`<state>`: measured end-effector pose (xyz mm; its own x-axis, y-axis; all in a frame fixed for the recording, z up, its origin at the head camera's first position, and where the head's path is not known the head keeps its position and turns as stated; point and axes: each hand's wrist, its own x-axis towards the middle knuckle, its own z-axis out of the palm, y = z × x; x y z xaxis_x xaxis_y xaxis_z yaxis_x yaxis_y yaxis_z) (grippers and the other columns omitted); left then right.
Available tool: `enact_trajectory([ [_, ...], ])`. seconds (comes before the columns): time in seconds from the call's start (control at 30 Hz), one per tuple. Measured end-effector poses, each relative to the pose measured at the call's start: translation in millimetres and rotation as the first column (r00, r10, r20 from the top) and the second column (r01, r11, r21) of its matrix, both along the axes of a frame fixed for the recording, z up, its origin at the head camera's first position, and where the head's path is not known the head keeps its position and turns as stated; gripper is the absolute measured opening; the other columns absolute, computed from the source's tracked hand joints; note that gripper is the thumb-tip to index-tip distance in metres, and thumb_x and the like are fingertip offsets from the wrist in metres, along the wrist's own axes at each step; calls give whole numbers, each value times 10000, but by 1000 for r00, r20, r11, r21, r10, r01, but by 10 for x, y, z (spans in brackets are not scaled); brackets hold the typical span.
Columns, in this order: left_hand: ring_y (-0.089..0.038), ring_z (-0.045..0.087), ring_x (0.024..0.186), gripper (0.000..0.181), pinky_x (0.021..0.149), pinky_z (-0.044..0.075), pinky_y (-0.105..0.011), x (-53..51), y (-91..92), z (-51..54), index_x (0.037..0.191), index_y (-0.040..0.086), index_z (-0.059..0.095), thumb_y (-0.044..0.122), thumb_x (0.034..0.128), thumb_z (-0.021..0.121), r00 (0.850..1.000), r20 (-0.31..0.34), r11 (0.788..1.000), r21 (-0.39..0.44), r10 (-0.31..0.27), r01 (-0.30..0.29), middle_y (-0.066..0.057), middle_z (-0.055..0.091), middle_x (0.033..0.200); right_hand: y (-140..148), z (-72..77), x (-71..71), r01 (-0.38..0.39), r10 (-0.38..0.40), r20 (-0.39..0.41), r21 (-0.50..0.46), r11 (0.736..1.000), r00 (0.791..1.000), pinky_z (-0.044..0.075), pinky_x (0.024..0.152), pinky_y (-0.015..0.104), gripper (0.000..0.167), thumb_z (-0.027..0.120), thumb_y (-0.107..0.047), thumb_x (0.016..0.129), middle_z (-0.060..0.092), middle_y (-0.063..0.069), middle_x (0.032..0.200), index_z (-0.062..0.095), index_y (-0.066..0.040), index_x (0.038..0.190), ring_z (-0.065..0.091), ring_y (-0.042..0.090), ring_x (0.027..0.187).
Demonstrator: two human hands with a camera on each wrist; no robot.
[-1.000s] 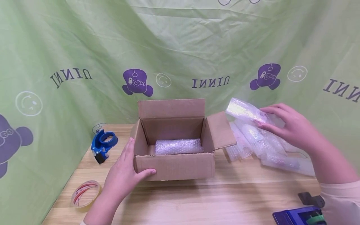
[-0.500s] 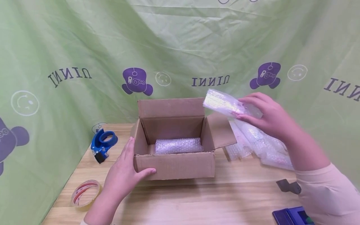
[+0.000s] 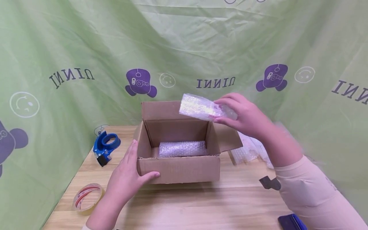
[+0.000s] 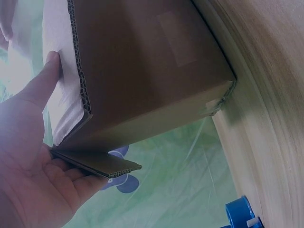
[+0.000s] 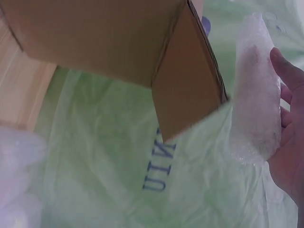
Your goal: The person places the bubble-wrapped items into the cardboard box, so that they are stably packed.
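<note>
An open cardboard box [image 3: 179, 169] stands mid-table, with one bubble-wrapped roll [image 3: 182, 149] lying inside. My left hand [image 3: 125, 177] grips its front left corner: the thumb lies on the front flap, and the fingers [image 4: 71, 183] are behind the left flap. Above the box's back right part, my right hand [image 3: 244, 113] holds a second bubble-wrapped bundle [image 3: 196, 107] by its right end. That bundle is tilted, its left end higher. In the right wrist view the thumb presses one side of the bundle [image 5: 256, 95], with pinkish contents showing faintly through the wrap.
More bubble-wrapped bundles [image 3: 245, 150] lie right of the box, partly behind my right arm. A blue tape dispenser [image 3: 104, 148] and a clear tape roll [image 3: 87, 199] are on the left. A dark blue object [image 3: 290, 222] sits front right. A green curtain [image 3: 184, 48] hangs behind.
My right hand has carried the bubble-wrapped bundle leftward from the pile on the right to above the box. The left hand has stayed on the box corner.
</note>
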<state>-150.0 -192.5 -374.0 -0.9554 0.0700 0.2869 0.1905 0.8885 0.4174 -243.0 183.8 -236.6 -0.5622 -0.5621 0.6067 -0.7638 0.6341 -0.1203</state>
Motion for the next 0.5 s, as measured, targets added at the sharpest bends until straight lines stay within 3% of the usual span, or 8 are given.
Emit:
enact_trajectory([
  [0.5, -439, 330, 1416, 1287, 1060, 381, -627, 9, -1, 12, 1591, 116, 36, 751, 690, 702, 1000, 18, 1000, -1, 8, -8, -140, 145, 1642, -571, -166, -94, -131, 130, 27, 51, 990, 991, 489, 999, 349, 514, 761, -423, 830, 617, -17, 1224, 647, -140, 1243, 554, 147, 1150],
])
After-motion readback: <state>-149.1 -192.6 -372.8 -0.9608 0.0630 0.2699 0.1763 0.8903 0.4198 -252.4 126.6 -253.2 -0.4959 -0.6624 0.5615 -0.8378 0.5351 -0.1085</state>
